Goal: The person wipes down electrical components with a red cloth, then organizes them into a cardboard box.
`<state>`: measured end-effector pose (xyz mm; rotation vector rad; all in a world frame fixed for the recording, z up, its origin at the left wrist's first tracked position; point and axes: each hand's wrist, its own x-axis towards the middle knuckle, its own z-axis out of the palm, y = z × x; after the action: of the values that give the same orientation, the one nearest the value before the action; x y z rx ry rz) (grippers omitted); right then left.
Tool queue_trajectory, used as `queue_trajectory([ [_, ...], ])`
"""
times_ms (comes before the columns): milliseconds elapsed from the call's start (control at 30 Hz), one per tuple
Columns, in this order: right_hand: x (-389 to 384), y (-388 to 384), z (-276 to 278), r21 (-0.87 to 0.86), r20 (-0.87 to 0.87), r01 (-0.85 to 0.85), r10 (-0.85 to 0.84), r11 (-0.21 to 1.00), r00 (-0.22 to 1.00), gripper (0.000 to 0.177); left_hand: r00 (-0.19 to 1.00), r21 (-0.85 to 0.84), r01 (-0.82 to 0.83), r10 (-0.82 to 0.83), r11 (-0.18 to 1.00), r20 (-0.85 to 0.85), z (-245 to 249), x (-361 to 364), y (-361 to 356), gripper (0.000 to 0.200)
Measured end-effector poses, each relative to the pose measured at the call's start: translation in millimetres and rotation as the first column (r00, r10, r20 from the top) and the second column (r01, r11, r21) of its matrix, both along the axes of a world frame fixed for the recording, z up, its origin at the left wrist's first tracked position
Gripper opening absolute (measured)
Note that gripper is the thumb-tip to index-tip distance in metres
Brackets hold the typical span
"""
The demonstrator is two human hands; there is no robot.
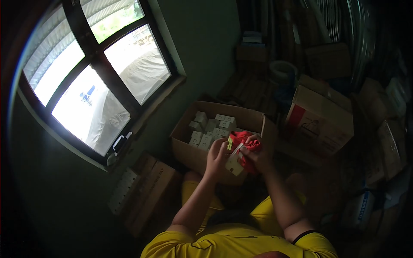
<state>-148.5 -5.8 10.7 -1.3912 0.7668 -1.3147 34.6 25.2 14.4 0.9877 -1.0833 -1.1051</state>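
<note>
A small pale box (234, 167) is held in front of me, over the near edge of an open cardboard box (189, 156). My left hand (217, 155) is at its left side, with the fingers pointing up. My right hand (257, 157) grips a bunched red cloth (239, 137) against the box's upper right side. Inside the cardboard box stand several small white boxes (206, 139) in upright groups. The exact grip of my left fingertips is too dark to make out.
A larger carton (320, 116) with a red patch stands to the right. Long cartons (150, 193) lie at the lower left, below a bright window (97, 56). More boxes (361, 210) and a round bucket-like object (283, 69) are in the dim right side.
</note>
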Motion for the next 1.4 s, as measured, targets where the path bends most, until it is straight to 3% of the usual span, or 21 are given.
queue_trajectory([
  [167, 7, -6, 7, 0.270, 0.480, 0.083, -0.209, 0.959, 0.852, 0.030, 0.956, 0.187, 0.059, -0.001, 0.981, -0.294, -42, -14, 4, 0.037],
  [200, 7, -9, 11, 0.294, 0.583, 0.070, -0.237, 0.953, 0.778, 0.032, 0.971, 0.186, 0.121, -0.078, 0.975, -0.227, -48, -20, 10, 0.038],
  [267, 2, -11, 9, 0.286, 0.608, 0.042, -0.215, 0.957, 0.764, 0.035, 0.855, 0.143, 0.314, -0.214, 0.939, -0.472, -44, -36, 16, 0.041],
  [367, -4, -17, -27, 0.286, 0.685, -0.035, -0.179, 0.958, 0.707, 0.031, 0.741, 0.034, 0.300, -0.210, 0.953, -0.638, -10, -57, 24, 0.045],
  [433, -6, -25, -50, 0.250, 0.727, -0.007, -0.183, 0.968, 0.662, 0.028, 0.829, 0.180, 0.193, -0.063, 0.964, -0.555, 0, -64, 17, 0.041],
  [467, -6, -28, -60, 0.171, 0.615, 0.136, -0.214, 0.976, 0.758, 0.024, 0.864, 0.252, 0.132, 0.014, 0.959, -0.503, 4, -67, 13, 0.040],
  [500, -3, -29, -67, 0.070, 0.493, 0.259, -0.259, 0.963, 0.831, 0.020, 0.847, 0.082, 0.106, -0.047, 0.991, -0.530, -9, -73, -3, 0.042],
  [533, 0, -27, -69, -0.052, 0.366, 0.355, -0.313, 0.933, 0.876, 0.017, 0.852, 0.116, 0.076, -0.004, 0.990, -0.524, -2, -78, -5, 0.042],
  [633, -8, -24, -60, 0.198, 0.797, -0.114, -0.093, 0.973, 0.597, 0.015, 0.887, 0.111, -0.023, 0.071, 0.994, -0.456, 8, -89, -6, 0.041],
  [800, -21, -26, -63, 0.112, 0.866, -0.266, 0.037, 0.957, 0.499, 0.028, 0.999, -0.110, -0.047, 0.044, 0.993, -0.032, -9, -89, -14, 0.040],
  [867, -16, -9, -31, 0.065, 0.755, -0.162, 0.057, 0.985, 0.653, 0.034, 0.998, -0.138, -0.035, 0.042, 0.990, 0.054, -9, -83, -15, 0.039],
  [933, -19, -17, -39, -0.119, 0.450, 0.005, 0.049, 0.993, 0.892, 0.041, 0.993, -0.140, -0.008, 0.024, 0.990, 0.119, -2, -76, -16, 0.040],
  [1000, -24, -18, -42, -0.121, 0.418, -0.025, 0.074, 0.992, 0.905, 0.047, 0.973, -0.105, 0.007, 0.018, 0.994, 0.229, -5, -76, -17, 0.043],
  [1067, -24, -7, -14, 0.058, 0.686, -0.240, 0.136, 0.969, 0.715, 0.052, 0.895, 0.014, 0.026, -0.030, 1.000, 0.445, -20, -74, -13, 0.044],
  [1100, -24, -11, -11, 0.083, 0.697, -0.200, 0.087, 0.976, 0.712, 0.056, 0.859, -0.064, -0.002, 0.034, 0.998, 0.511, -22, -77, 0, 0.044],
  [1200, -25, -1, -6, 0.088, 0.664, -0.148, 0.053, 0.985, 0.746, 0.061, 0.820, 0.051, 0.109, -0.119, 0.993, 0.561, -26, -72, 12, 0.047],
  [1233, -21, 1, -11, 0.089, 0.623, -0.163, 0.072, 0.983, 0.779, 0.061, 0.816, 0.015, 0.078, -0.072, 0.997, 0.574, -27, -69, 12, 0.042],
  [1300, -11, 1, -27, 0.090, 0.534, -0.185, 0.110, 0.978, 0.838, 0.062, 0.913, -0.117, -0.099, 0.137, 0.988, 0.385, -27, -66, 6, 0.045],
  [1333, 0, 2, -29, -0.045, 0.405, -0.246, 0.243, 0.968, 0.882, 0.061, 0.977, -0.086, -0.118, 0.132, 0.989, 0.169, -18, -61, 0, 0.046],
  [1367, 6, 12, -32, -0.040, 0.329, -0.149, 0.153, 0.988, 0.932, 0.064, 0.989, -0.065, -0.141, 0.137, 0.988, -0.060, -10, -56, -6, 0.048],
  [1400, 22, 31, -12, -0.043, 0.251, -0.049, 0.058, 0.998, 0.966, 0.068, 0.974, -0.047, -0.193, 0.185, 0.980, -0.131, -10, -50, -15, 0.048],
])
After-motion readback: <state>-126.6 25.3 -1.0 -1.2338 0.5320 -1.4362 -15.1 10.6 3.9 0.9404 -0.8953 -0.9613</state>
